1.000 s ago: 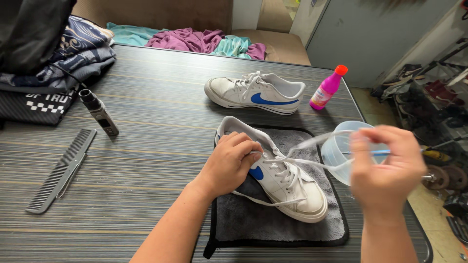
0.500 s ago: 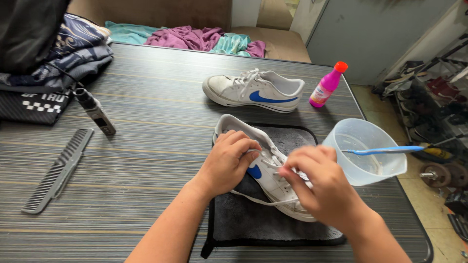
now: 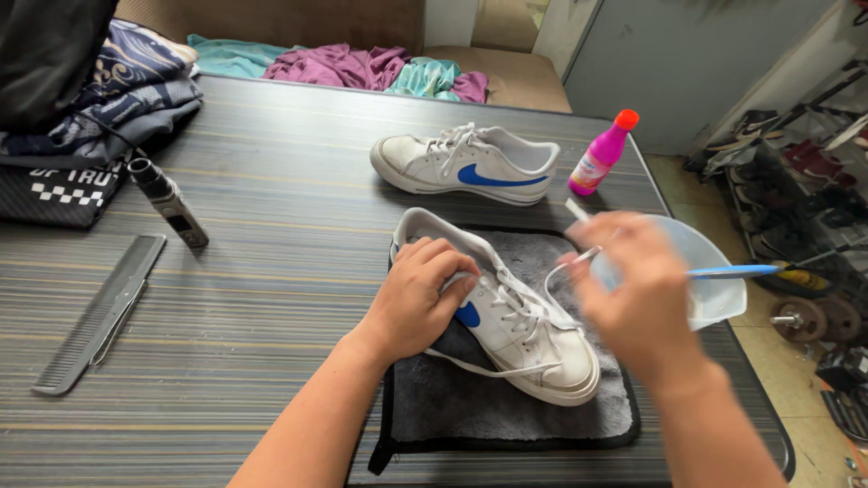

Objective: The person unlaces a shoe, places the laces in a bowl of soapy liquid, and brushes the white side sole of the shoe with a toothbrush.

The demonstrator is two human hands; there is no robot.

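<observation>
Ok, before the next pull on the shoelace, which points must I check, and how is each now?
1. Left hand holds the white sneaker with blue mark: ok.
2. Sneaker lies on the dark grey cloth mat: ok.
3. Right hand grips the white lace: cannot tell, blurred.
4. Clear plastic bowl stays apart from that hand: cannot tell.
5. Pink bottle with red cap upright: ok.
</observation>
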